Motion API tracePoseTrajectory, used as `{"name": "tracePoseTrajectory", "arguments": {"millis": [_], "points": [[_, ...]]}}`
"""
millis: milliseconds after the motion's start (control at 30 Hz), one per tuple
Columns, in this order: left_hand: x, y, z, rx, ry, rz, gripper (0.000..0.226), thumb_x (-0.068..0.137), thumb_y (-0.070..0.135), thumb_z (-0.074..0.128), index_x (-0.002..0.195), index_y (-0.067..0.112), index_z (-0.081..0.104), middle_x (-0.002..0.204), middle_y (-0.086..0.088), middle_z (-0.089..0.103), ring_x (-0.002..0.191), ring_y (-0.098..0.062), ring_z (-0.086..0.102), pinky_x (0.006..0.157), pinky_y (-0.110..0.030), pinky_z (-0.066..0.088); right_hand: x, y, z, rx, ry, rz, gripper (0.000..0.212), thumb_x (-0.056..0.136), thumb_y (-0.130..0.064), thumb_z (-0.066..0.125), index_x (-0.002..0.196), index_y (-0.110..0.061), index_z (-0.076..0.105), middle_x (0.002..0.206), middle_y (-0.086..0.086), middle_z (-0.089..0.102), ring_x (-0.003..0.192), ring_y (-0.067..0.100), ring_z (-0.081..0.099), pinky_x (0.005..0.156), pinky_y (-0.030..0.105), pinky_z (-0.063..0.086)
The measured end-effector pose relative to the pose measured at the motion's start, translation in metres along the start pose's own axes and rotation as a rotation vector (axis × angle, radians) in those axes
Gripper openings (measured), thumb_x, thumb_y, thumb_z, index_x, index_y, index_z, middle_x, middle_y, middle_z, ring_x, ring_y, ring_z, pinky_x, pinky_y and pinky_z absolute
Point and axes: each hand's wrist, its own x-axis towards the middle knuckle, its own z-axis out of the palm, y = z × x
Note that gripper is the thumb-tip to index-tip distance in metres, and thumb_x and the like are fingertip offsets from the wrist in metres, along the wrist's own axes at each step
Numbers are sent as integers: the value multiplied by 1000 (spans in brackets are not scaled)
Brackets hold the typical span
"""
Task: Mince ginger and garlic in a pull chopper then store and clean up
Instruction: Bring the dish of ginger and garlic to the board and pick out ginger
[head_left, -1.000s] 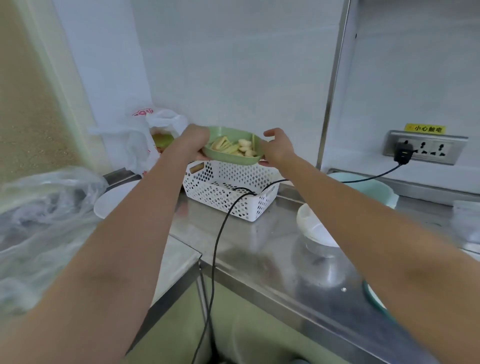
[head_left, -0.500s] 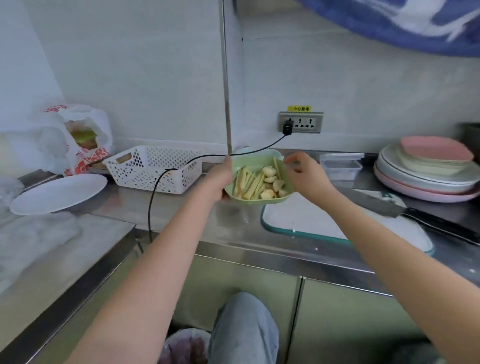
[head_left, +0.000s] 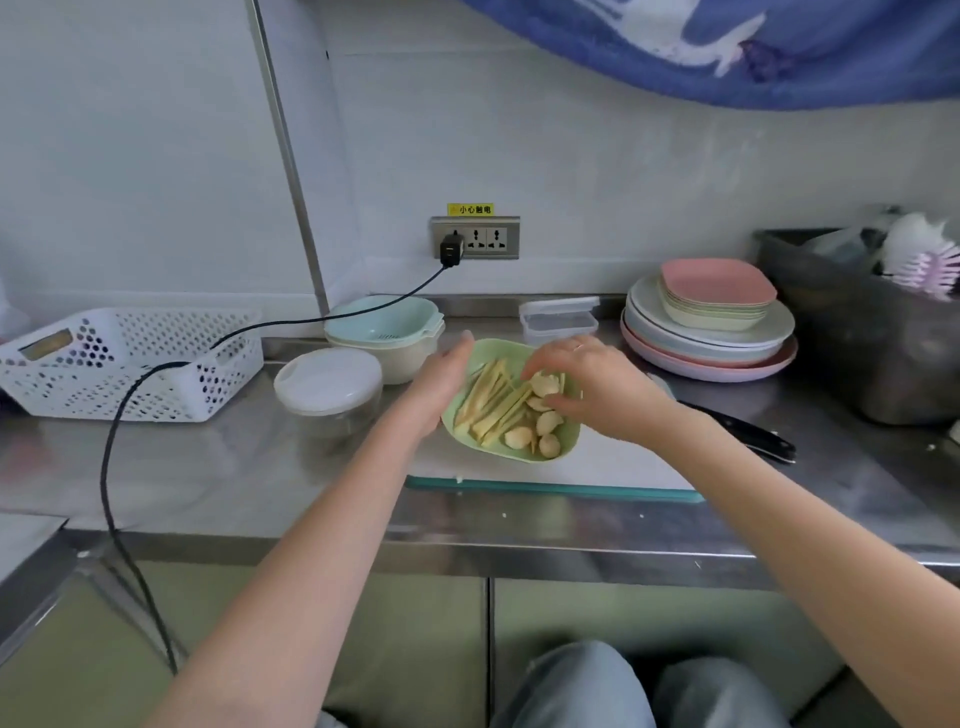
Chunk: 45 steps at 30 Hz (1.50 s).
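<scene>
Ginger sticks (head_left: 493, 402), rounded garlic cloves (head_left: 545, 423)

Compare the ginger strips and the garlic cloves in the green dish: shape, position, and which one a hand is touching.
The ginger strips are long, thin, yellowish sticks; the garlic cloves are rounded, paler lumps. The ginger strips fill the left half of the green dish; the garlic cloves sit on the right. The right hand reaches onto the garlic cloves, while no hand touches the ginger strips; the left hand steadies the dish's edge. Both lie loose in the same dish.
</scene>
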Motion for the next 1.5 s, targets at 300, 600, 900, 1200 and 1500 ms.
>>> {"name": "tracePoseTrajectory", "arguments": {"millis": [300, 600, 900, 1200, 1500], "points": [[75, -21, 11, 32, -177, -56, 46, 73, 61, 50, 81, 24, 75, 94, -11, 73, 89, -28, 68, 90, -40, 52, 70, 13, 16, -220, -412, -124, 63, 79, -22, 69, 134, -32, 40, 125, -8, 51, 116, 13, 43, 88, 26, 34], [91, -24, 10, 167, -254, 2, 52, 91, 50, 46, 125, 13, 62, 125, -6, 61, 114, -23, 58, 103, -36, 41, 78, 22, 38, -153, -562, -122, 49, 73, -34, 72, 116, -30, 48, 110, -10, 53, 96, 12, 45, 86, 32, 44], [93, -25, 11, 159, -236, 13, 35, 97, 42, 44, 117, 19, 62, 120, -2, 60, 103, -17, 57, 88, -29, 39, 85, 17, 43, -225, -643, -154, 36, 69, -39, 69, 96, -34, 46, 93, -14, 55, 83, 13, 54, 85, 38, 49], [93, -26, 10, 110, -251, 4, 31, 98, 40, 43, 107, 19, 63, 99, 0, 65, 90, -15, 61, 78, -28, 46, 83, 13, 42, -234, -579, -146, 22, 79, -21, 61, 99, -26, 54, 91, -8, 57, 83, 16, 54, 71, 34, 49], [93, -25, 11, 79, -275, 37, 24, 98, 27, 46, 87, 19, 65, 76, 3, 68, 68, -8, 62, 59, -18, 46, 92, 32, 15, 504, -303, 90, 17, 77, -7, 76, 90, -16, 67, 82, -6, 71, 73, 3, 67, 74, 14, 52]]}}
